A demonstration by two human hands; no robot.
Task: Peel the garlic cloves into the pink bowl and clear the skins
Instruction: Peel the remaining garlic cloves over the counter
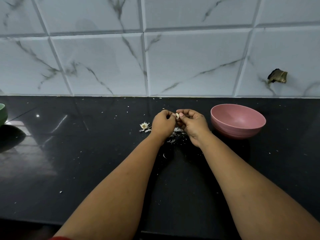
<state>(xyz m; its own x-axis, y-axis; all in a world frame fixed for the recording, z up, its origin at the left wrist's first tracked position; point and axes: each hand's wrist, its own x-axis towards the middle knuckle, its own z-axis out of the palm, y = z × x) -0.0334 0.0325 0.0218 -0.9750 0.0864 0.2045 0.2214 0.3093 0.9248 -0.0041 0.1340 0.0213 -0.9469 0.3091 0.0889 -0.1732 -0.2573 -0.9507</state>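
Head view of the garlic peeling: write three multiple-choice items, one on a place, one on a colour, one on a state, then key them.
1. Where does the pink bowl stand?
A. To the right of both hands
B. Between the hands
C. At the counter's left end

2. What colour is the counter?
A. White
B. Black
C. Wooden brown

3. How is the garlic clove held?
A. It lies loose on the counter
B. It sits in the bowl
C. It is pinched between the fingertips of both hands

Key: 1 A, the bowl sits beyond the right hand. 2 B, the glossy slab is black. 3 C, the left hand and the right hand meet on the clove.
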